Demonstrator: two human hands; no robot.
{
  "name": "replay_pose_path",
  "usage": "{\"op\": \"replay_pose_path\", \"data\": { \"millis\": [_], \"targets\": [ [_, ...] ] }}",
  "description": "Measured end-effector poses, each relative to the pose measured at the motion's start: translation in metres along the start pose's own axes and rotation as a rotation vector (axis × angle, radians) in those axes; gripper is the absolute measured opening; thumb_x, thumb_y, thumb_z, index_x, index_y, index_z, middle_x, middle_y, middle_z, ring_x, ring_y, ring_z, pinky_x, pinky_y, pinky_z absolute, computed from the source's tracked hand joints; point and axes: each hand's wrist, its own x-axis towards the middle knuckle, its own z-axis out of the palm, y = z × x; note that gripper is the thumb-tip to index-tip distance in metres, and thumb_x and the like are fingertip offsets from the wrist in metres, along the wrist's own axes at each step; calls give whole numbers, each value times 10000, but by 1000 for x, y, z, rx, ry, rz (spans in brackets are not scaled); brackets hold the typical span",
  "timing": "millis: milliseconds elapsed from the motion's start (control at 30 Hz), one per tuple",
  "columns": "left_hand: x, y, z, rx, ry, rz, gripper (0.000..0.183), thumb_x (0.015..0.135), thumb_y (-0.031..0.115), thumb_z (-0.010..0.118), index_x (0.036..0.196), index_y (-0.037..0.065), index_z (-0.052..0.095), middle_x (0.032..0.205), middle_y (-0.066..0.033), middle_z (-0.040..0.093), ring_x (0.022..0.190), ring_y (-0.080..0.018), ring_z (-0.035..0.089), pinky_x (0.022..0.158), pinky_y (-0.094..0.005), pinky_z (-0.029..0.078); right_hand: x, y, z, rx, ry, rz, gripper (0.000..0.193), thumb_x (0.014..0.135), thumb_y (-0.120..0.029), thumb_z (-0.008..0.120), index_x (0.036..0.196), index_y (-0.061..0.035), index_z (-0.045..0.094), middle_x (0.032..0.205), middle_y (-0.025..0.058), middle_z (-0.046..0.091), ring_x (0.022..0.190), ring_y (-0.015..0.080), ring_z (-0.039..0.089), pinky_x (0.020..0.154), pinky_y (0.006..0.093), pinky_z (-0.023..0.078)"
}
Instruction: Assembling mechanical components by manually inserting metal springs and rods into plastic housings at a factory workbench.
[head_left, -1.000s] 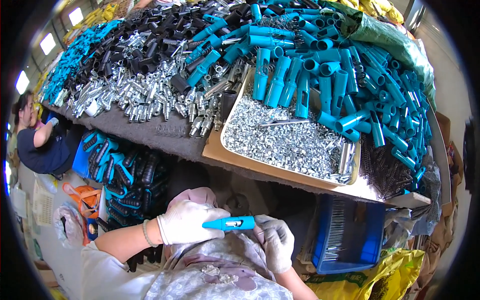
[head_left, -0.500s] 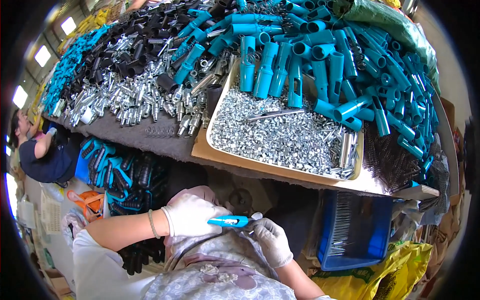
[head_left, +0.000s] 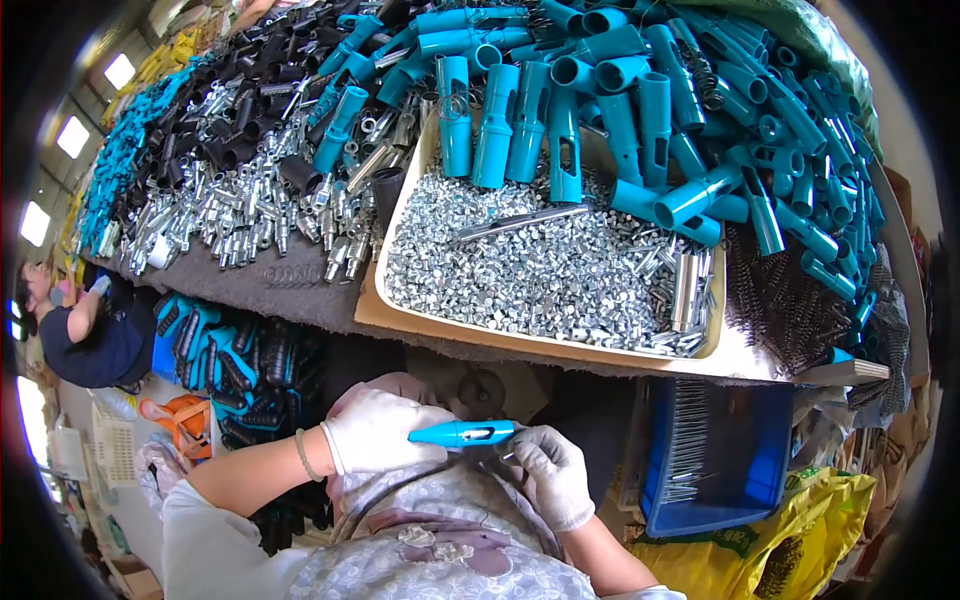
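Note:
In front of my lap, my left hand (head_left: 385, 432), in a white glove, is closed on a teal slotted tube (head_left: 455, 433). The tube lies level, its slot facing up near the right end and its left end tapering over my fingers. My right hand (head_left: 553, 475), gloved too, is at the tube's right end with thumb and fingers pinched together. What they pinch is too small and covered to make out. Beyond my hands stands a cream tray (head_left: 520, 337) full of small silver metal pins (head_left: 470, 280), with a metal rod (head_left: 525, 221) lying on top.
Many teal slotted tubes (head_left: 690, 195) are heaped behind the tray. Silver fittings (head_left: 230, 215) and black sleeves (head_left: 235, 150) cover the bench's left. Dark springs (head_left: 785, 300) lie at right. A blue bin (head_left: 725, 460) and yellow sack (head_left: 800, 535) are below. Another person (head_left: 90, 335) sits far left.
The teal tube has turned in my left hand, showing more of its tapered left end and a darker slot. My right hand has shifted slightly right. The whole view has moved a little.

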Motion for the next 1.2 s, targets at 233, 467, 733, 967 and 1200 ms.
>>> {"op": "replay_pose_path", "data": {
  "millis": [233,467,733,967,1200],
  "targets": [
    [-8,7,3,-189,96,-8,414,849,415,705,1181,170,677,893,-125,726,811,-315,714,718,-421,558,-5,-29,1,-63,16,-100,115,982,-61,603,992,52,621,946,103,692,869,154,643,830,300,518],
    [-20,-3,27,-374,232,59,432,804,339,781,1166,115,707,956,-156,721,866,-334,708,793,-402,556,-9,-54,11,-261,29,-153,84,950,-29,600,972,37,648,864,65,667,765,108,591,731,258,494],
    [-32,9,36,-417,198,132,466,797,357,796,1182,110,710,889,-158,718,802,-331,713,728,-396,557,14,-59,29,-124,-69,-243,218,982,-195,573,969,19,614,997,137,663,937,192,611,896,339,480],
    [-37,26,29,-469,90,81,455,823,378,774,1194,128,694,833,-148,711,752,-327,711,675,-390,556,14,-43,38,-130,-239,-102,282,991,-275,607,981,7,602,1022,128,673,913,172,596,868,317,479],
    [-26,30,35,-397,41,105,498,839,492,734,1210,166,678,885,-129,724,760,-312,716,698,-393,571,9,-37,39,-142,-202,-104,275,995,-287,615,1004,-11,617,1036,79,683,812,97,558,705,243,457]
  ]
}}
